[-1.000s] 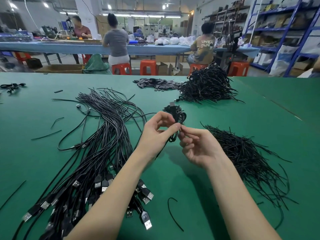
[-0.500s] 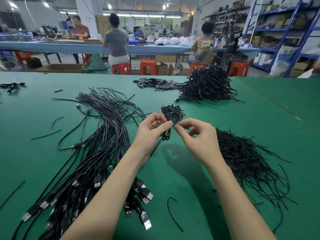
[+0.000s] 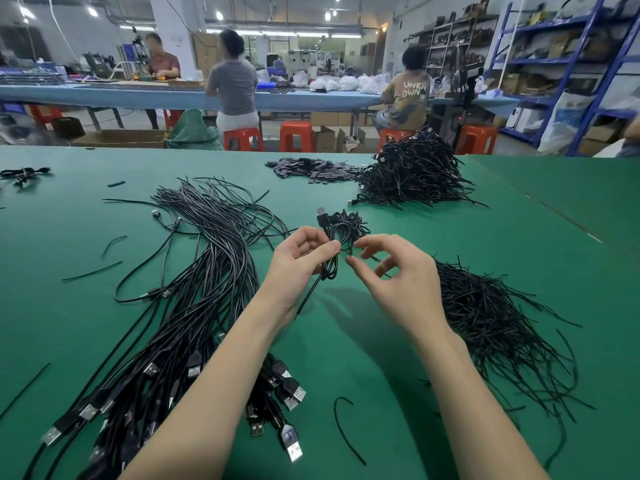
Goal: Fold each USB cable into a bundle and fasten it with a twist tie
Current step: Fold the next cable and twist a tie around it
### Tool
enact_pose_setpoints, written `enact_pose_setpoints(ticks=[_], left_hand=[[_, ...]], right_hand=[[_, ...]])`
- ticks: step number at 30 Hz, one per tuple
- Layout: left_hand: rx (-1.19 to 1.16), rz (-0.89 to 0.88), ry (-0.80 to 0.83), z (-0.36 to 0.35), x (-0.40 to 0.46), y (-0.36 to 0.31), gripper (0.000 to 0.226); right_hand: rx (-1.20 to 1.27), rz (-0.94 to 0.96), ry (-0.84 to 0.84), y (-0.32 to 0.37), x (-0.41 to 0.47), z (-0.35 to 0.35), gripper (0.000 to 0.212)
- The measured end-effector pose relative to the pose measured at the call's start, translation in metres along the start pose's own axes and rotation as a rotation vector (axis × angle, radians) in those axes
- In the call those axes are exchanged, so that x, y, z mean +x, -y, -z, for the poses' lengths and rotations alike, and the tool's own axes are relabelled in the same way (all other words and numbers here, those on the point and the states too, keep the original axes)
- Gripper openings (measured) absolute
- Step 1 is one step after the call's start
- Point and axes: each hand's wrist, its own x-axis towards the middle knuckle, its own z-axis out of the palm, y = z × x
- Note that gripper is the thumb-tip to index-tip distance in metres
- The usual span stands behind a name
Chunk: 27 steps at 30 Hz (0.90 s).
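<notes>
One folded cable bundle [image 3: 341, 233] pinched in left hand [image 3: 298, 261]; right hand [image 3: 398, 275] loosely curled, holding nothing

We are reading only one piece of lettering: "UNKN OWN" is showing in pale letters, in two lines, on the back of the yellowish shirt [image 3: 410, 98] of a person sitting at the far desk [image 3: 104, 95]. We are finding nothing else readable; any print on the cardboard boxes [image 3: 325, 138] under that desk and on the cartons on the blue shelves [image 3: 561, 60] is showing up too small and blurred for us to make out.
</notes>
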Motion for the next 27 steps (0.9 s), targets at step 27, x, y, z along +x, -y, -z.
enact_pose_setpoints(ticks=[27], left_hand=[[-0.004,0.098,0.006,0.007,0.0,-0.001,0.015]], right_hand=[[0.023,0.059,0.11,-0.001,0.004,-0.004,0.018]])
